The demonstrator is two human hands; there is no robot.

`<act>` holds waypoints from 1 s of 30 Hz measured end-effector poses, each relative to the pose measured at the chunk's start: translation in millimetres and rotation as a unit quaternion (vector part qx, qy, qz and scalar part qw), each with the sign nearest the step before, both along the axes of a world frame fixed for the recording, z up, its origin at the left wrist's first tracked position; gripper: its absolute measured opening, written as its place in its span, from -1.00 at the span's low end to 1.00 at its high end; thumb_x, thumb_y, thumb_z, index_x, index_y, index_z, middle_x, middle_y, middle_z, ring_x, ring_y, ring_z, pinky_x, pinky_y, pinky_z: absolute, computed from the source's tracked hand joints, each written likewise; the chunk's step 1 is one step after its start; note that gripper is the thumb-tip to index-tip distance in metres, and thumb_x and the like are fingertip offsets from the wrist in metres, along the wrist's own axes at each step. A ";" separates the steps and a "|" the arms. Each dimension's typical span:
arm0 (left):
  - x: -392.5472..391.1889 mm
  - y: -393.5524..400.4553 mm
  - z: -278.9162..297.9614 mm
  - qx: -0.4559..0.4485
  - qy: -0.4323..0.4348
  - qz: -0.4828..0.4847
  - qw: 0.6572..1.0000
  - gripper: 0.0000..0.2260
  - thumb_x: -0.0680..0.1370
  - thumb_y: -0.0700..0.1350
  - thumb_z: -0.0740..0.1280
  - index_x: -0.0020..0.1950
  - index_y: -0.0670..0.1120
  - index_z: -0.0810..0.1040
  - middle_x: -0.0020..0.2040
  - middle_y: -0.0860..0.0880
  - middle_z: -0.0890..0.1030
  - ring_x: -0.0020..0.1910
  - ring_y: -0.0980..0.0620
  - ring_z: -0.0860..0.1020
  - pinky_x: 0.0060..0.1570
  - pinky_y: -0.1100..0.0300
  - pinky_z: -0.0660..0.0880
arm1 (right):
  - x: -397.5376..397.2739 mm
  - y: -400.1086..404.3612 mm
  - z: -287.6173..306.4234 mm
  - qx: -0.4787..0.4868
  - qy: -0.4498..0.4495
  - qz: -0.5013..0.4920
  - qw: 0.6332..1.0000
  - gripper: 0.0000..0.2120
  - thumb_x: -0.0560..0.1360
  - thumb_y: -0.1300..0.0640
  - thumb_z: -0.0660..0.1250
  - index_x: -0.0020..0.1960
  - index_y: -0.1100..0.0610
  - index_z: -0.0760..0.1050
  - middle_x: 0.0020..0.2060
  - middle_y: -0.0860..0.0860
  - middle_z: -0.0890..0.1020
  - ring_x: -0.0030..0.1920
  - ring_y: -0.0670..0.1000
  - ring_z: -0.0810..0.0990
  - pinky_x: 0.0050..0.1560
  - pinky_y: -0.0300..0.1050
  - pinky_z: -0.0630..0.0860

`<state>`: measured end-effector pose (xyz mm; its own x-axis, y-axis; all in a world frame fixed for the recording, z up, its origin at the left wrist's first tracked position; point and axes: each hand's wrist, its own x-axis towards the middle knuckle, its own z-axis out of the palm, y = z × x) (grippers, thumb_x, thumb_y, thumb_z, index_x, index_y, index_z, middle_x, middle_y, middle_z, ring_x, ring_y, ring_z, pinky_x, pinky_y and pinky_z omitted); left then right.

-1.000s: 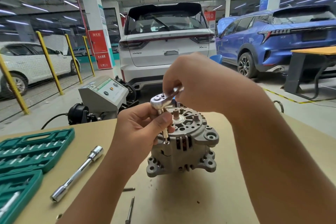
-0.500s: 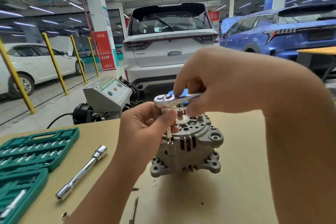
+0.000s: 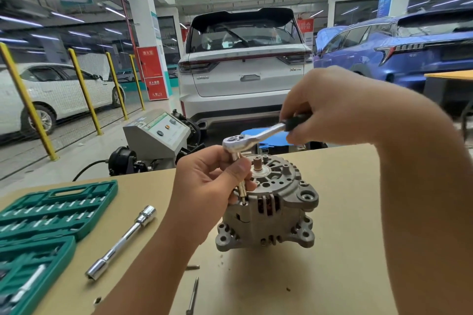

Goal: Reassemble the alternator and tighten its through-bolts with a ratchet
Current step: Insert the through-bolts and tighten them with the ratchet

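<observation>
Head view: ratchet (image 3: pixel 252 136) (both hands) on alternator (image 3: pixel 271 208)

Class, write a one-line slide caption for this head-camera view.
Right hand swings the ratchet while left hand steadies its bit in the alternator on the table.

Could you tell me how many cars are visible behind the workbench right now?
3. A white SUV stands straight ahead, tail toward the bench; a blue SUV is to its right; a white car is parked at far left behind the yellow posts. Others may be hidden.
</observation>
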<state>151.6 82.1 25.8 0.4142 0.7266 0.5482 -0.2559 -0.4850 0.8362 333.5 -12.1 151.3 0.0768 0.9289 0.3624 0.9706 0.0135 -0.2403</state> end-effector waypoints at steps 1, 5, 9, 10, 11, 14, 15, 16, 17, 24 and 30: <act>2.0 -0.4 -0.9 0.000 -0.007 0.011 1.000 -0.94 0.47 0.00 0.46 -0.10 0.09 0.73 -0.24 -0.09 0.72 -0.30 -0.05 0.73 -0.48 0.28 0.51 | 1.4 -3.3 1.1 -0.021 -0.002 0.033 0.999 -0.80 0.38 -0.04 0.57 -0.01 -0.13 0.70 -0.33 -0.15 0.67 -0.33 -0.17 0.62 -0.37 -0.28 0.49; 4.2 -0.2 -2.7 0.008 -0.017 0.031 0.999 -0.91 0.47 0.01 0.47 -0.09 0.05 0.74 -0.26 -0.10 0.72 -0.34 -0.04 0.72 -0.48 0.27 0.51 | 4.8 -20.7 9.4 -0.071 0.107 0.133 0.983 -0.71 0.33 -0.09 0.57 0.05 -0.13 0.69 -0.30 -0.08 0.73 -0.36 -0.10 0.69 -0.40 -0.31 0.53; 0.3 -0.5 1.3 0.007 -0.001 -0.001 1.000 -0.93 0.48 0.00 0.46 -0.10 0.07 0.74 -0.23 -0.10 0.72 -0.30 -0.04 0.73 -0.47 0.28 0.51 | 6.0 -6.6 2.8 -0.021 0.025 0.012 0.999 -0.86 0.39 -0.02 0.57 -0.06 -0.07 0.72 -0.36 -0.10 0.66 -0.39 -0.17 0.60 -0.44 -0.32 0.41; 2.4 -0.8 0.3 0.007 -0.008 0.011 1.000 -0.94 0.47 0.00 0.47 -0.11 0.08 0.74 -0.25 -0.09 0.72 -0.30 -0.06 0.73 -0.47 0.27 0.51 | 6.5 -8.2 2.5 -0.045 0.012 0.031 0.998 -0.84 0.37 -0.06 0.58 -0.07 -0.08 0.72 -0.37 -0.11 0.67 -0.38 -0.15 0.62 -0.40 -0.30 0.44; 5.1 -1.1 -1.3 0.010 -0.018 0.029 0.999 -0.94 0.47 0.00 0.47 -0.11 0.08 0.74 -0.27 -0.08 0.72 -0.31 -0.07 0.73 -0.47 0.27 0.52 | 7.4 -12.7 3.9 -0.071 0.024 0.077 0.994 -0.80 0.34 -0.10 0.58 -0.07 -0.09 0.71 -0.36 -0.10 0.70 -0.37 -0.12 0.66 -0.39 -0.30 0.48; 9.1 -1.6 -6.4 0.027 -0.033 0.062 0.997 -0.95 0.49 -0.03 0.48 -0.08 0.06 0.74 -0.29 -0.04 0.71 -0.34 -0.05 0.72 -0.45 0.32 0.51 | 4.6 -27.8 11.2 -0.116 0.136 0.158 0.971 -0.69 0.31 -0.06 0.62 0.03 -0.12 0.69 -0.29 -0.03 0.74 -0.36 -0.04 0.71 -0.38 -0.31 0.53; 8.0 -1.7 -5.7 0.023 -0.029 0.056 0.998 -0.94 0.48 -0.02 0.48 -0.08 0.07 0.74 -0.29 -0.04 0.71 -0.34 -0.05 0.72 -0.45 0.31 0.52 | 6.9 -24.4 9.2 -0.096 0.143 0.130 0.977 -0.73 0.33 0.00 0.61 0.02 -0.11 0.70 -0.28 -0.03 0.74 -0.34 -0.04 0.71 -0.37 -0.28 0.54; 6.4 -1.3 -4.5 0.019 -0.021 0.044 0.999 -0.93 0.47 0.00 0.47 -0.08 0.07 0.74 -0.28 -0.04 0.71 -0.33 -0.06 0.73 -0.45 0.29 0.52 | 8.5 -17.9 6.0 -0.062 0.124 0.077 0.987 -0.79 0.37 0.05 0.60 0.00 -0.10 0.72 -0.26 -0.06 0.74 -0.29 -0.04 0.70 -0.35 -0.23 0.56; 5.1 -0.6 -3.6 0.019 -0.009 0.031 0.999 -0.93 0.47 0.01 0.47 -0.09 0.09 0.74 -0.28 -0.04 0.71 -0.33 -0.08 0.72 -0.44 0.24 0.53 | 7.6 -11.2 3.4 -0.034 0.083 0.025 0.996 -0.82 0.41 0.08 0.58 -0.01 -0.10 0.72 -0.24 -0.09 0.72 -0.24 -0.02 0.68 -0.30 -0.17 0.57; 10.0 0.5 -6.7 0.045 -0.022 0.081 0.995 -0.93 0.51 -0.03 0.47 -0.04 0.08 0.74 -0.28 -0.02 0.72 -0.34 -0.04 0.72 -0.45 0.28 0.55 | -0.2 -33.0 12.4 -0.092 0.078 0.109 0.987 -0.77 0.24 -0.15 0.63 -0.16 -0.13 0.70 -0.40 -0.09 0.69 -0.46 -0.13 0.64 -0.45 -0.37 0.45; 4.4 2.3 -5.0 0.026 -0.013 0.049 0.998 -0.95 0.50 -0.02 0.47 -0.10 0.09 0.74 -0.26 -0.07 0.71 -0.31 -0.11 0.73 -0.45 0.07 0.64 | 1.1 -17.9 6.8 -0.020 -0.001 -0.036 0.999 -0.91 0.41 -0.03 0.56 -0.16 -0.06 0.68 -0.39 -0.09 0.64 -0.37 -0.13 0.59 -0.40 -0.23 0.41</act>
